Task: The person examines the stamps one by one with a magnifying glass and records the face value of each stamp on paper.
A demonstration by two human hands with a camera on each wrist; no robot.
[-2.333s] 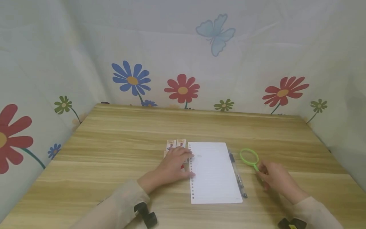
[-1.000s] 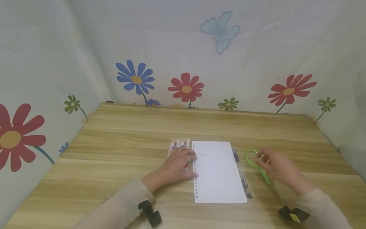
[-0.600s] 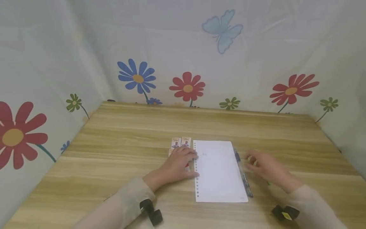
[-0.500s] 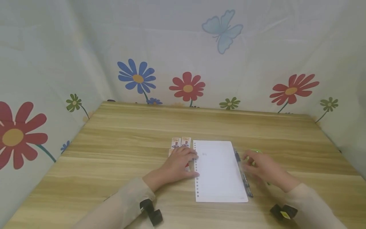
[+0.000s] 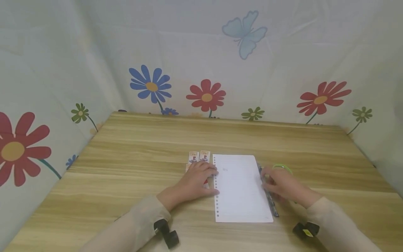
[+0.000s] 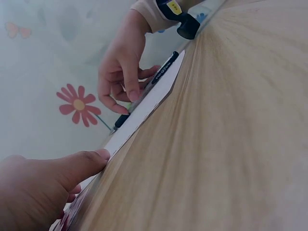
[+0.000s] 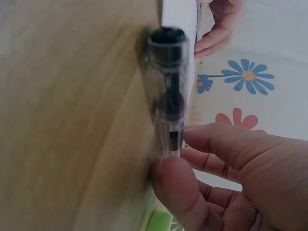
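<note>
The right hand [image 5: 284,185] pinches the pen [image 5: 272,204] between thumb and fingers; the right wrist view shows the thumb on one side of the clear barrel and a finger on the other. The pen lies lengthwise along the right edge of the sheet of paper [image 5: 240,196], and its near end sticks out below the hand. The left hand [image 5: 193,182] grasps nothing: its fingers are spread and relaxed, resting across the left edge of the paper and over the small printed cards [image 5: 205,156]. The tops of two cards show beyond the fingers; how many lie underneath cannot be told.

The paper is flat on the wooden bench [image 5: 151,150], with a row of punched holes down its left side and a faint grey mark near the upper left corner. Just beyond the right hand, partly hidden by it, is the green rim of a magnifying glass [image 5: 283,166]. Behind the bench hangs a pale curtain [image 5: 176,42] printed with red, blue and green flowers and a blue butterfly.
</note>
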